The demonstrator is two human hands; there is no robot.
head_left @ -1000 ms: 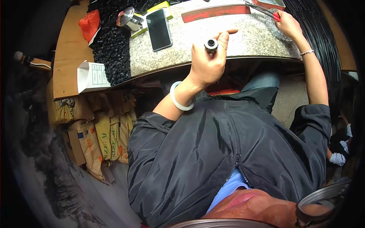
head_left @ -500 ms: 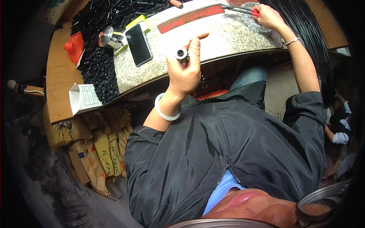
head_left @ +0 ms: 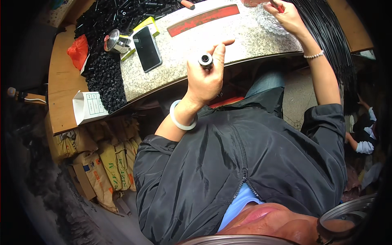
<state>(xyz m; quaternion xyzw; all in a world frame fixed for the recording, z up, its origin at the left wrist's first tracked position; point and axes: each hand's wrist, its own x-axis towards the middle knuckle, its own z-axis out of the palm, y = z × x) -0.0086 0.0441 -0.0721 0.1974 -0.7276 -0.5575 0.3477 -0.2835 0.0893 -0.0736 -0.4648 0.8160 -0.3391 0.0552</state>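
My left hand (head_left: 204,81) is closed around a short black cylindrical part (head_left: 206,61) whose round, hollow, silver-ringed end faces up. Its index finger stretches out to the right, over the pale speckled worktop (head_left: 179,49). At the upper right, my right hand (head_left: 289,20) grips a red-handled tool (head_left: 280,6), probably pliers; its working end does not show. Just below and left of that hand sits a clear, crinkled dish or wrap (head_left: 269,20). A worn red strip (head_left: 203,20) lies between the two hands, farther back on the worktop.
Heaps of black plastic parts (head_left: 104,73) cover the left side, by a phone (head_left: 148,49), a metal canister (head_left: 116,41), a red bag (head_left: 77,52) and a white box (head_left: 89,107). Long black rods (head_left: 332,36) lie at right. Sacks (head_left: 98,175) stand below left; another person (head_left: 365,134) is at far right.
My left hand has shifted slightly right with the black part. My right hand has turned the tool, so its dark jaws, earlier pointing left by the red strip, are out of sight.
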